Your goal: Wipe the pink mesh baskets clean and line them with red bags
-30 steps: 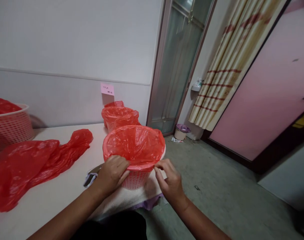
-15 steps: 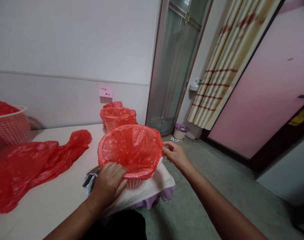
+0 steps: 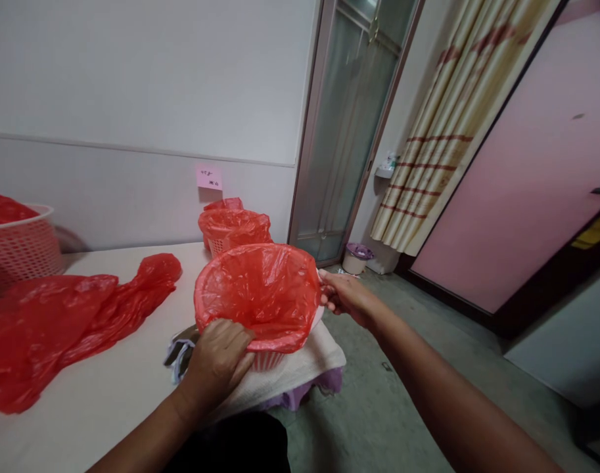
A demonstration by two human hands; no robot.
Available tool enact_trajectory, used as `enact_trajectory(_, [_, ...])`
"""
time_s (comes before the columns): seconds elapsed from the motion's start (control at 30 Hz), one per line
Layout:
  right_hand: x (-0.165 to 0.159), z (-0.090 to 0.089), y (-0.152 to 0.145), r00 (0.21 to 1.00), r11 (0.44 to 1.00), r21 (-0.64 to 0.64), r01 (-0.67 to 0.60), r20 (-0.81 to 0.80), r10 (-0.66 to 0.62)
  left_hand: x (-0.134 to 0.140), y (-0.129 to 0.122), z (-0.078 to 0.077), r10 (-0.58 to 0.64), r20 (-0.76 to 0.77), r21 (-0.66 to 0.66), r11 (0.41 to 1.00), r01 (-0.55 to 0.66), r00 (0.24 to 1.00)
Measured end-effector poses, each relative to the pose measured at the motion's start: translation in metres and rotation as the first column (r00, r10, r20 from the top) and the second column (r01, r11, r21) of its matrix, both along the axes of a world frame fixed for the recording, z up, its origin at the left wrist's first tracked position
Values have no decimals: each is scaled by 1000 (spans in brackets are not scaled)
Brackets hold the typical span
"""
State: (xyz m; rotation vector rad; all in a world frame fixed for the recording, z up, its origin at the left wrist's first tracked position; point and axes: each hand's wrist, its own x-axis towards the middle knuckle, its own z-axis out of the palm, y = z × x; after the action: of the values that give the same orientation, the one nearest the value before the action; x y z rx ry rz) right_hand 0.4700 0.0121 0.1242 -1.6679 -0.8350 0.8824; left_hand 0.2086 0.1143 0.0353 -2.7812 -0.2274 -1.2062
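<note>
In front of me a light plastic basket stands on the white-covered surface, lined with a red plastic bag folded over its rim. My left hand grips the near-left rim, fingers curled over the bag's edge. At the right side of the rim, my right hand pinches the edge of the red bag between thumb and fingers. The far side of the basket is hidden by the bag.
Behind stands another basket with a red bag. Loose red bags lie at left beside a white basket. A pink note is on the wall. A small bin sits on the floor.
My right hand has turned and its fingers have curled in more at the right rim. My left hand keeps its place on the near-left rim.
</note>
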Motion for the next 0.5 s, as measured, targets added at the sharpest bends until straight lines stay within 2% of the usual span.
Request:
enact_trajectory(0.1, [2, 5, 9, 999, 999, -42, -8, -34, 7, 1, 0, 0, 8, 5, -5, 1000, -8, 1000])
enact_trajectory(0.33, [7, -5, 8, 961, 987, 110, 121, -261, -89, 3, 1, -1, 32, 18, -14, 999, -32, 999])
enact_trajectory(0.5, [9, -14, 0, 906, 972, 162, 172, -413, -92, 2, -1, -2, 17, 14, -19, 1000, -17, 1000])
